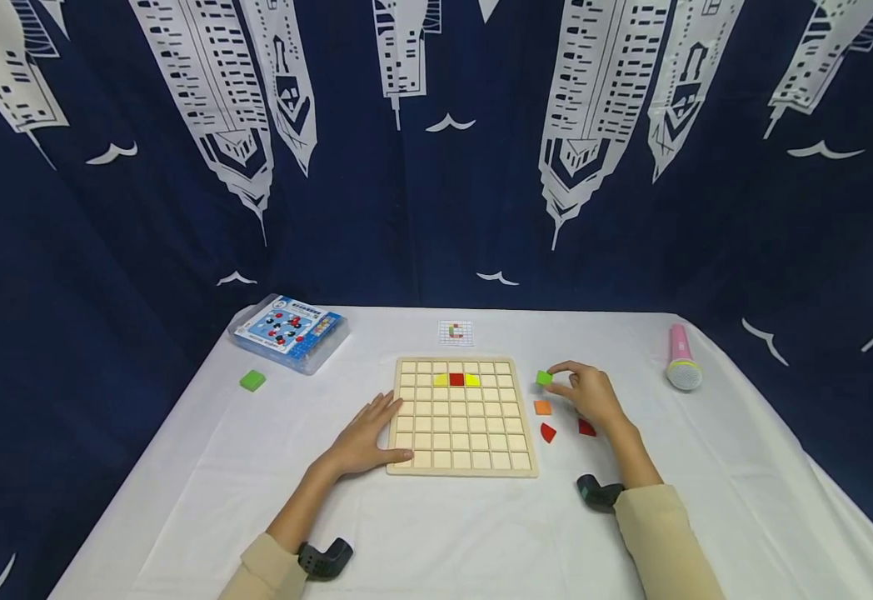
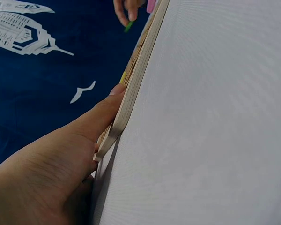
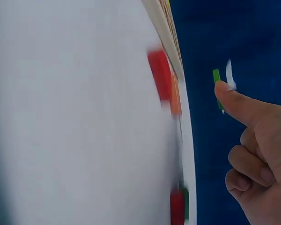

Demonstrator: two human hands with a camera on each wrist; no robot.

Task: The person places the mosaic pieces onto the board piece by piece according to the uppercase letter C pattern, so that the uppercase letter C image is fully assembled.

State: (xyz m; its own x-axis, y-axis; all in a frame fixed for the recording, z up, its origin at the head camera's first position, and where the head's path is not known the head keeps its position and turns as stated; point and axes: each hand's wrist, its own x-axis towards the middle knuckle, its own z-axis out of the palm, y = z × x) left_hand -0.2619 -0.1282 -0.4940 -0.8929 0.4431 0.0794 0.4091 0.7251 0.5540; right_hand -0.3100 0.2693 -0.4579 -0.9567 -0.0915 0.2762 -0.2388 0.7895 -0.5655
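Note:
A wooden grid board (image 1: 461,477) lies on the table. In its second row a red square tile (image 1: 456,380) sits between two yellow triangular tiles (image 1: 472,381). My left hand (image 1: 361,437) rests at the board's lower left, fingers along the left edge and thumb on the near corner; the left wrist view shows the thumb (image 2: 100,115) on the frame. Just right of the board, my right hand (image 1: 592,393) pinches a green square tile (image 1: 544,378), seen edge-on and lifted in the right wrist view. Nearby lie an orange square tile (image 1: 542,407) and red tiles (image 1: 548,432) with a curved edge.
A small pattern card (image 1: 455,333) lies beyond the board. Back left is a plastic box (image 1: 286,332) with a blue-and-white cover, a green piece (image 1: 252,381) in front of it. A pink toy microphone (image 1: 680,358) lies at the right. A dark printed curtain (image 1: 406,208) hangs behind.

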